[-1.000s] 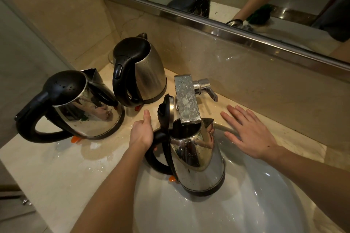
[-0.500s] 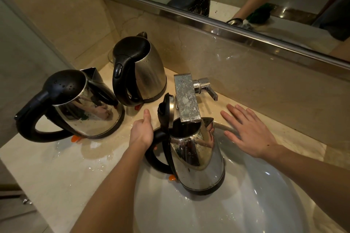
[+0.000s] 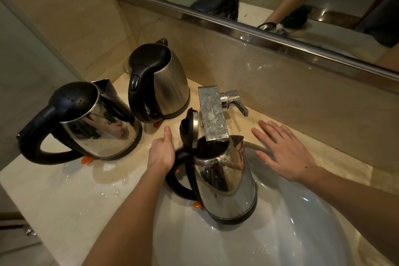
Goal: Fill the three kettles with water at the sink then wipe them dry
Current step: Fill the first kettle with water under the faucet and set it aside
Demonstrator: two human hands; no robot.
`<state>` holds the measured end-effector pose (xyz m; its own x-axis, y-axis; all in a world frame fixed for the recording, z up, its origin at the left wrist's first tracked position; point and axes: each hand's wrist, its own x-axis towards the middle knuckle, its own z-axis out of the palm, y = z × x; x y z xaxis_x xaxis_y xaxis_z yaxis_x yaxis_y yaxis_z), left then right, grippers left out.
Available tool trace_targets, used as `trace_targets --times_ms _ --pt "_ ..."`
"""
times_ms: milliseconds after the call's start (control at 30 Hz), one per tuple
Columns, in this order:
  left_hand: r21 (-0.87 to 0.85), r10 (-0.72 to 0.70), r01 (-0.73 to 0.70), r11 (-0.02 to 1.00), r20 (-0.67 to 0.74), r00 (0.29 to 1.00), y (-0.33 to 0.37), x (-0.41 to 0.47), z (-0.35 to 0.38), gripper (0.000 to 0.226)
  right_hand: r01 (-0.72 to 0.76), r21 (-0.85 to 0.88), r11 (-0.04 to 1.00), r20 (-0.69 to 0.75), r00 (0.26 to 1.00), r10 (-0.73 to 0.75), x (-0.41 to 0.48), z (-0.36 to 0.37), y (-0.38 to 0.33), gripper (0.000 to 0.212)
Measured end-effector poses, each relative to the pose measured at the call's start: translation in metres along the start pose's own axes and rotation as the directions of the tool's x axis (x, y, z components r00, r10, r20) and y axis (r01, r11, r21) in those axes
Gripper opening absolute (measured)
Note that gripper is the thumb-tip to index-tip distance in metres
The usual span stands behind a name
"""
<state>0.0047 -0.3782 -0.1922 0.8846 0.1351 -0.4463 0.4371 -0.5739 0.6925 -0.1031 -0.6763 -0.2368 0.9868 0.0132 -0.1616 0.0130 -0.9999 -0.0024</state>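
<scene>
While under the faucet (image 3: 212, 114), kettle (image 3: 224, 179) in left hand (image 3: 162, 153).

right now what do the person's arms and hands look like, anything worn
Both forearms are bare as far as the frame shows, with no sleeves in view. The left hand and right hand have no gloves, rings, or watch visible. The right hand has a small dark mark near the wrist.

Open kettle (image 3: 224, 177) in sink (image 3: 302, 233), 2 kettles (image 3: 95, 123) on counter
</scene>
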Motion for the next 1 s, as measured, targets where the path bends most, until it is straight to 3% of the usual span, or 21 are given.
trace_targets --times_ms 467,700,1000 --pt "0.007 -0.004 0.004 1.000 0.000 1.000 -0.0010 0.0024 -0.0003 0.062 -0.001 0.008 1.000 -0.002 1.000 0.002 0.0005 0.0002 -0.0002 0.065" --pt "0.004 -0.003 0.003 1.000 -0.008 1.000 0.0032 -0.0031 0.0002 0.050 -0.001 0.012 1.000 -0.008 1.000 0.001 -0.0004 -0.0009 -0.0009 0.066" --pt "0.010 -0.007 0.007 1.000 -0.002 1.000 0.0005 0.0005 -0.0004 0.056 -0.004 0.012 1.000 0.003 1.000 0.004 -0.0007 -0.0023 -0.0019 0.066"
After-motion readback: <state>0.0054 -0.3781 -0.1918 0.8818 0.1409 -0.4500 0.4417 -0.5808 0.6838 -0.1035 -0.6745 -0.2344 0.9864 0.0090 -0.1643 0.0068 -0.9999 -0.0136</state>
